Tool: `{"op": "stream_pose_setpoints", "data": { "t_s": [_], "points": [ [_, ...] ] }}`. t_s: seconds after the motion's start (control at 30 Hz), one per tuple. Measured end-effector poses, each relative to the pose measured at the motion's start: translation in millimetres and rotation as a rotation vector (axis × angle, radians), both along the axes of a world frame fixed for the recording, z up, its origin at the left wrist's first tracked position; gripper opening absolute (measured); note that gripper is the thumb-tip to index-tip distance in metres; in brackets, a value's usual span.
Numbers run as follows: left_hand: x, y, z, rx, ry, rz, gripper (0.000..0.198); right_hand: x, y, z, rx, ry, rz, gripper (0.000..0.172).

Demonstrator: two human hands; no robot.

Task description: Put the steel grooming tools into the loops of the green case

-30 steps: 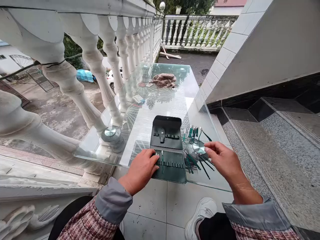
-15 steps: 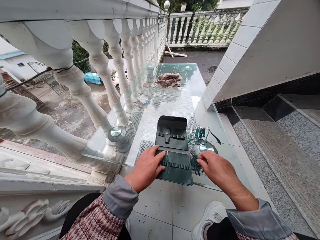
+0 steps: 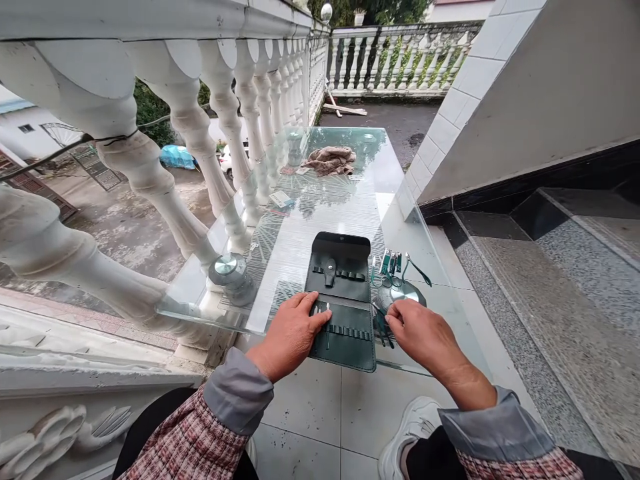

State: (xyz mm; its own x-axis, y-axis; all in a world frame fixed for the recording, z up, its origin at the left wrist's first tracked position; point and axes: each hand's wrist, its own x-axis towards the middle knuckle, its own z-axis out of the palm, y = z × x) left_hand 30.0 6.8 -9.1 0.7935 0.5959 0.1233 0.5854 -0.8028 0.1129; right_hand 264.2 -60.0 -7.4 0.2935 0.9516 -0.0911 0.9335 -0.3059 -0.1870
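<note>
Metal disc (image 3: pixel 227 265) left of the unfolded green case (image 3: pixel 347 358), under the glass worktop (image 3: pixel 425 237). Left hand (image 3: pixel 294 328) laid flat, fingers loosely spread, on the case's left side; thumb against a slim tool (image 3: pixel 328 307) in the case's loops, cannot tell if gripped. Crumpled cloth (image 3: pixel 330 160) well beyond the case. Right of the case: clippers (image 3: pixel 386 262), loose tools (image 3: pixel 379 321); right hand (image 3: pixel 419 328) beside these, fingers curled, thumb and forefinger together, contents hidden. Green-handled nippers (image 3: pixel 420 272) farther right of the case.
</note>
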Motion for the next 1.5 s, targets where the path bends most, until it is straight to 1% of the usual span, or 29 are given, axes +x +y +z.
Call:
{"op": "stream_pose_setpoints", "data": {
  "t_s": [0.07,0.13,0.17,0.23,0.3,0.33,0.4,0.47,0.57,0.73,0.8,0.97,1.17,1.33,1.43,1.5],
  "points": [
    [0.0,0.4,-0.4,0.005,-0.011,0.0,0.031,2.7,0.6,1.1,0.016,0.054,0.0,0.019],
    [0.4,0.5,-0.3,0.001,-0.017,0.002,0.03,10.9,0.5,3.4,0.076,0.148,-0.008,0.02],
    [0.6,0.5,-0.1,-0.005,-0.02,-0.001,0.03,17.1,-0.1,5.1,0.125,0.202,-0.033,0.021],
    [0.8,0.5,0.1,-0.02,-0.029,-0.013,0.03,32.3,-2.3,9.2,0.238,0.295,-0.135,0.024],
    [0.6,0.3,0.2,-0.036,-0.041,-0.02,0.038,47.9,-5.9,12.6,0.314,0.343,-0.272,0.027],
    [0.4,0.1,0.1,-0.044,-0.043,-0.019,0.044,54.5,-7.8,13.7,0.326,0.351,-0.322,0.028],
    [-0.2,-0.4,0.3,-0.065,-0.037,-0.015,0.059,63.5,-11.3,14.1,0.302,0.343,-0.362,0.027],
    [-0.9,-0.9,0.9,-0.083,-0.032,-0.018,0.072,66.2,-13.9,13.0,0.249,0.308,-0.352,0.025],
    [-2.0,-1.2,2.7,-0.106,-0.034,-0.029,0.08,61.9,-16.2,11.3,0.189,0.25,-0.296,0.022],
    [-1.7,-1.3,5.3,-0.139,0.0,-0.046,0.093,53.0,-18.8,9.1,0.154,0.248,-0.137,0.016],
    [-1.0,-1.9,5.3,-0.139,0.008,-0.042,0.093,53.5,-19.8,8.0,0.154,0.21,-0.123,0.016],
    [0.9,-3.8,3.9,-0.13,0.011,-0.017,0.09,57.7,-20.8,6.2,0.174,0.062,-0.192,0.016],
    [0.8,-3.6,2.7,-0.142,-0.003,-0.025,0.089,52.6,-17.1,3.2,0.078,0.047,-0.152,0.017],
    [-1.5,-3.4,-2.6,-0.144,-0.047,-0.031,0.09,50.3,-13.8,0.1,0.034,0.029,-0.115,0.018],
    [-2.8,-4.2,-5.0,-0.166,-0.077,-0.029,0.093,48.4,-12.2,-0.8,0.001,0.002,-0.095,0.019],
    [-2.8,-4.6,-5.5,-0.176,-0.097,-0.022,0.098,46.0,-11.6,-1.1,-0.015,-0.029,-0.086,0.018]
  ]
}}
